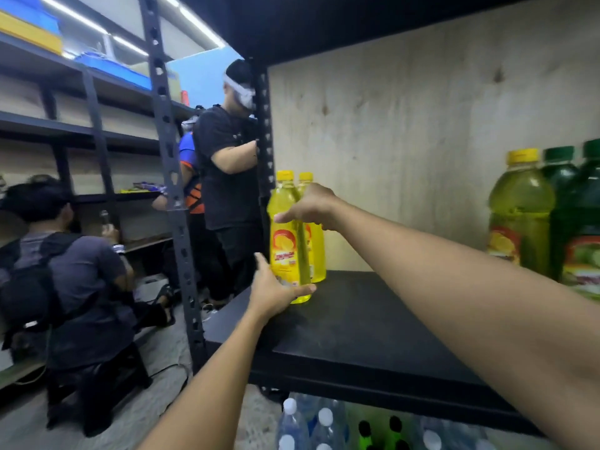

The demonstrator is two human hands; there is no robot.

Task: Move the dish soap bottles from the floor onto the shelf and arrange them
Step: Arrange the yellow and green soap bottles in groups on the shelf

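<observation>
1. Far left, other people crouch and stand by a neighbouring rack; they have no part in this job.
2. The left hand (276, 289) cups the base of the front yellow dish soap bottle (287, 241), fingers wrapped under and around it, at the left end of the black shelf (373, 332).
3. The right hand (313, 206) closes over the same bottle's shoulder. A second yellow bottle (315, 251) stands just behind, touching or nearly so; I cannot tell which.
4. The step in hand looks like arranging: seating the front bottle upright and squaring it with its partner.
5. Next, both hands would need to let go gently so it stays standing, label forward.
6. Far right, a large yellow-capped bottle (519, 212) and green-capped bottles (578, 216) already stand on the shelf, well apart from the pair.
7. Below, clear water bottles (308, 427) sit under the shelf.
</observation>
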